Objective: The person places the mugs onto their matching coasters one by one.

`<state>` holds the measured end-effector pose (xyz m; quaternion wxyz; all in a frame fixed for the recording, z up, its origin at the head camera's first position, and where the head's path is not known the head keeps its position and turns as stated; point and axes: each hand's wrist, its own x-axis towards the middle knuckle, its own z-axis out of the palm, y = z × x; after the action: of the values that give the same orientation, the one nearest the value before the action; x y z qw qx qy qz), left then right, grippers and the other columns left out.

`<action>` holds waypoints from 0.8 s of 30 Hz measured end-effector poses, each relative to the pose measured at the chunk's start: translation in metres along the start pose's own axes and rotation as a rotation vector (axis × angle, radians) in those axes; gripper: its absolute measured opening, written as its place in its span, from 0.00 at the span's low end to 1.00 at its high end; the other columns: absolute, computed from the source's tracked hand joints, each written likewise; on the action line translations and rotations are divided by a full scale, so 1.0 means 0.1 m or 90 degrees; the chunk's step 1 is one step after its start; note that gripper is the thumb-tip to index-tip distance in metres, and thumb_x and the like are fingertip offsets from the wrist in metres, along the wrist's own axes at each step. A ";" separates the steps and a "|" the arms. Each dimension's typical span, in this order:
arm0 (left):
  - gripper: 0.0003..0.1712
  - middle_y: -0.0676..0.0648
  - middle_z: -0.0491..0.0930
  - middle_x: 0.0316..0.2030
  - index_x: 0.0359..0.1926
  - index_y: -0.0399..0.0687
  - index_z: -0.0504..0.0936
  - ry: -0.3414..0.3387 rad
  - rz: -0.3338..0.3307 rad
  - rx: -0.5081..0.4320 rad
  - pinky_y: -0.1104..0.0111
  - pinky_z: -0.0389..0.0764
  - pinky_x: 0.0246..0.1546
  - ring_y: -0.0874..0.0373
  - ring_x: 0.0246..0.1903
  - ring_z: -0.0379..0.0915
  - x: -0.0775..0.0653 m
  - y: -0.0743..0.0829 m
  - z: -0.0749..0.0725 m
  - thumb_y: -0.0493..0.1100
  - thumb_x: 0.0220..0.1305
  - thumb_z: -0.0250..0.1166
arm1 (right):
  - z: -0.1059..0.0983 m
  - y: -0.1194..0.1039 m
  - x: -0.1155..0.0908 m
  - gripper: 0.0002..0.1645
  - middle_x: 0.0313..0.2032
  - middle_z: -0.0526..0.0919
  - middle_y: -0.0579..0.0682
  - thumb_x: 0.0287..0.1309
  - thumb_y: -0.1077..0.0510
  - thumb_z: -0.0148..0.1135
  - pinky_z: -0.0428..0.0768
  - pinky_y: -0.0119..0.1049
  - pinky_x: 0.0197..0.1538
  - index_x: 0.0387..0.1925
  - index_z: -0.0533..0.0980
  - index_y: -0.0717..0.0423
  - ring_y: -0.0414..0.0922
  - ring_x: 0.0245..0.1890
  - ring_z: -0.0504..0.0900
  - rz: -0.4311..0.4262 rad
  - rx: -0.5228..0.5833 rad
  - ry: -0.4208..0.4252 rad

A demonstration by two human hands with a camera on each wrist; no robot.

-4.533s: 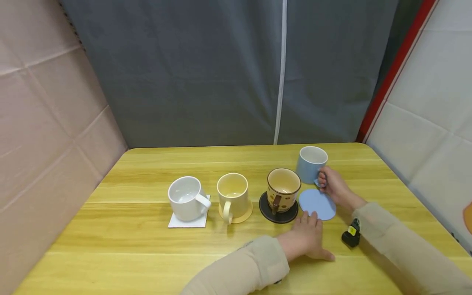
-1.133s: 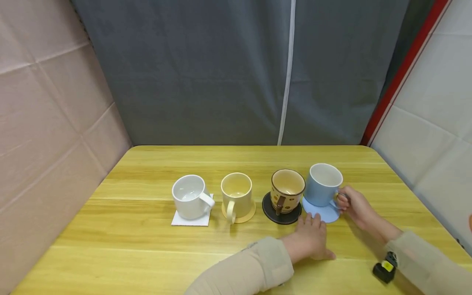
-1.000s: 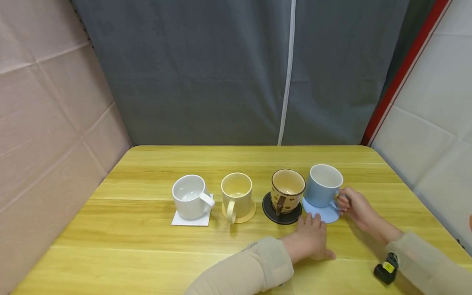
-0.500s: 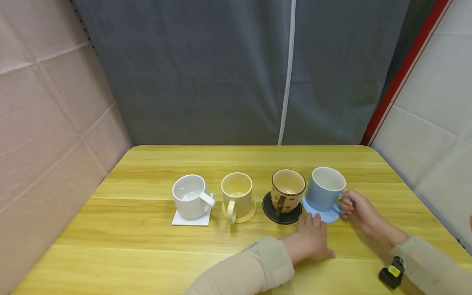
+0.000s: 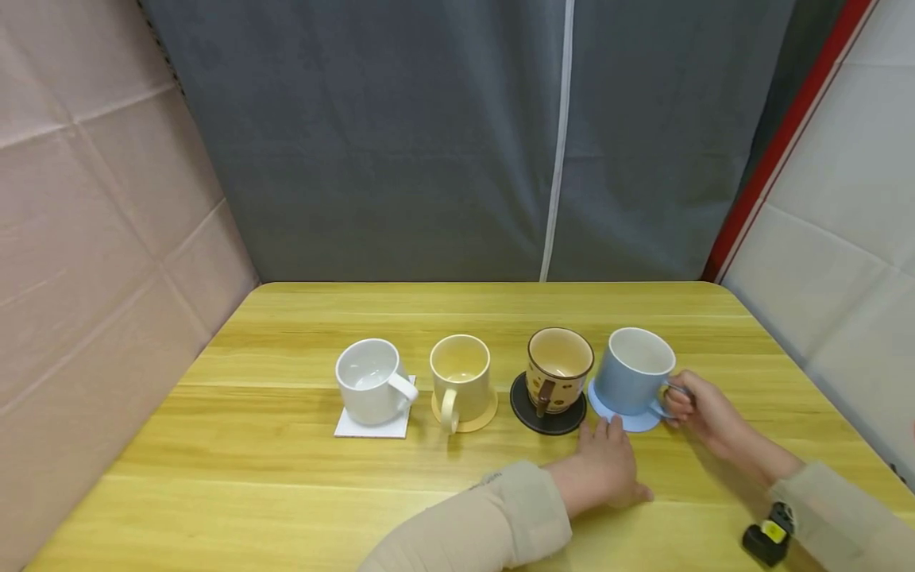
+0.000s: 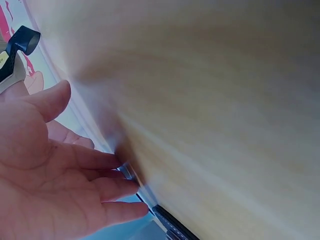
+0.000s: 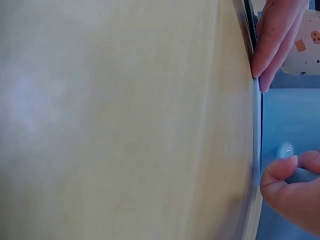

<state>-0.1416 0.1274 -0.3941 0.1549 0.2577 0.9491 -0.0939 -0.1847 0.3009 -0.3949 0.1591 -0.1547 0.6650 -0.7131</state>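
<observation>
At the right end of the row, a blue mug [image 5: 629, 380] stands over the round blue coaster [image 5: 645, 423]. My right hand [image 5: 708, 413] grips its handle, with the thumb curled against it in the right wrist view. My left hand [image 5: 606, 467] rests on the table with fingers straight, fingertips touching the near edge of the blue coaster and beside the black coaster [image 5: 527, 415]. In the left wrist view its palm and fingers [image 6: 112, 189] show. A patterned tan mug [image 5: 554, 385] with a brown handle sits on the black coaster, just left of the blue mug.
Further left stands a pale yellow mug [image 5: 468, 393] on a round yellow coaster [image 5: 482, 421]. A white mug [image 5: 366, 393] sits on a square white coaster [image 5: 357, 430]. The wooden table [image 5: 236, 477] ends at a grey curtain [image 5: 400, 159] behind.
My right hand has brought the blue mug from behind the blue coaster onto it, lately shifting it slightly right and nearer. My left hand has kept its place by the coaster.
</observation>
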 end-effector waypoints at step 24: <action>0.39 0.56 0.60 0.64 0.62 0.59 0.67 0.073 -0.006 -0.012 0.63 0.59 0.63 0.62 0.64 0.54 -0.04 0.00 -0.01 0.73 0.56 0.47 | -0.03 -0.02 -0.04 0.21 0.14 0.46 0.54 0.64 0.65 0.19 0.48 0.47 0.27 0.14 0.46 0.59 0.53 0.17 0.45 -0.005 -0.024 -0.040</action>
<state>-0.1382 0.1259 -0.3913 0.1020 0.2565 0.9586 -0.0703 -0.1827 0.3051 -0.3936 0.1742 -0.1828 0.6722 -0.6960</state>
